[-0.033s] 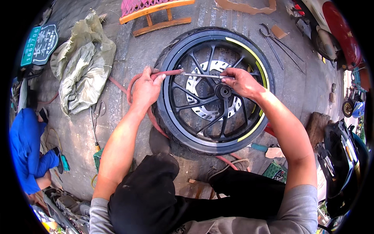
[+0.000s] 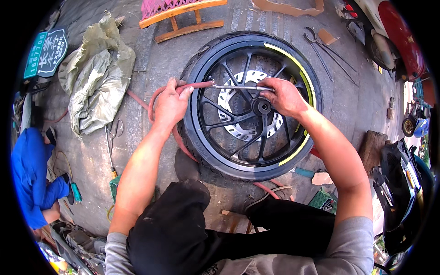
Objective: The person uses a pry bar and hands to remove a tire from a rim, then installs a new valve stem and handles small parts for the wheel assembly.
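Observation:
My left hand (image 2: 176, 98) is closed on a red rubber hose (image 2: 199, 85) near its end, at the left rim of a black motorcycle wheel (image 2: 263, 137) with a tyre, a yellow rim stripe and a silver brake disc (image 2: 245, 133). My right hand (image 2: 277, 96) grips a thin metal rod (image 2: 236, 88) just above the wheel's hub (image 2: 261, 107). The rod's far end meets the hose's end; whether it is inside the hose I cannot tell. The wheel lies flat on the floor in front of my legs, with more hose looping beside and under it.
A crumpled sack (image 2: 96, 87) and long tools (image 2: 110, 151) lie left. A wooden stool (image 2: 188, 30), cardboard (image 2: 288, 9) and metal levers (image 2: 321, 55) are ahead. Parked vehicles (image 2: 403, 41) and a log (image 2: 373, 151) are right. A person in blue (image 2: 32, 169) crouches at far left.

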Demonstrator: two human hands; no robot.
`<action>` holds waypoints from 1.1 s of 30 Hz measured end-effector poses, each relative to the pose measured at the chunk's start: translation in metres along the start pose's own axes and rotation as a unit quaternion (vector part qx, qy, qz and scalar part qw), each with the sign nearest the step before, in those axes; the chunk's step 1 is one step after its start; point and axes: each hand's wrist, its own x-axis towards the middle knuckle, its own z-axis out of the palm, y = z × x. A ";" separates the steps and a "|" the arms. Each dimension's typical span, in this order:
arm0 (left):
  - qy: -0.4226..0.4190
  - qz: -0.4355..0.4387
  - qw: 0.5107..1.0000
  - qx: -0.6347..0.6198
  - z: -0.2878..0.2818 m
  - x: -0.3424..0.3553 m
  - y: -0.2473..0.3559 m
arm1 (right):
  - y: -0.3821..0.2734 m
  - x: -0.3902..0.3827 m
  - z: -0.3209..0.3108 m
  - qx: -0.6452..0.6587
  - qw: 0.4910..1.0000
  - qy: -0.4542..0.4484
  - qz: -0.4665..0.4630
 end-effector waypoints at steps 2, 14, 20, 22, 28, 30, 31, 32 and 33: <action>-0.002 0.000 1.000 0.006 -0.001 0.000 0.001 | 0.002 -0.002 0.004 -0.002 0.999 0.049 -0.011; -0.011 0.002 1.000 0.002 -0.003 0.001 -0.002 | -0.024 -0.001 -0.002 -0.256 0.960 0.079 -0.086; -0.009 0.023 1.000 -0.007 0.005 0.005 -0.009 | -0.010 0.019 -0.010 0.060 0.952 -0.187 0.235; -0.006 0.031 1.000 0.002 0.007 0.005 -0.009 | -0.010 0.008 -0.004 0.003 0.982 -0.112 0.151; -0.011 0.011 1.000 -0.002 0.007 0.008 -0.016 | -0.024 0.005 0.001 -0.227 0.963 0.117 -0.084; -0.013 0.011 1.000 0.002 0.009 0.009 -0.019 | -0.025 0.007 0.002 -0.246 0.962 0.104 -0.051; -0.013 0.009 1.000 0.004 0.010 0.009 -0.019 | -0.024 0.005 0.001 -0.238 0.969 0.063 -0.025; -0.013 0.007 1.000 0.005 0.010 0.009 -0.019 | -0.024 0.003 -0.001 -0.230 0.973 0.022 0.000; -0.012 0.008 1.000 0.004 0.010 0.010 -0.018 | -0.023 0.002 -0.003 -0.220 0.975 -0.019 0.024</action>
